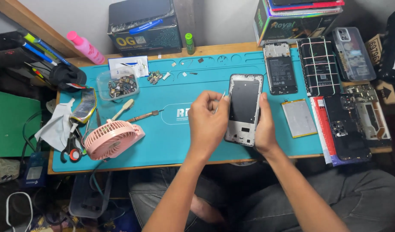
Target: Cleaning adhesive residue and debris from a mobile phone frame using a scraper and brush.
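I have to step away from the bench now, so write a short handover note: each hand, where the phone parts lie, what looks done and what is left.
Left hand: pinches thin tweezers, tips at the phone frame's left edge.
Right hand: steadies the opened phone frame from its right side, on the teal mat.
Parts: flat battery lies on the mat right of the frame; other opened phones behind it; clear tub of small parts and pink fan to the left.
Done: frame is stripped and open.
Left: whatever the tweezers are working on; too small to tell.

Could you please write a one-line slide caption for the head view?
Right hand steadies an opened phone frame on a teal work mat while the left hand applies thin tweezers.
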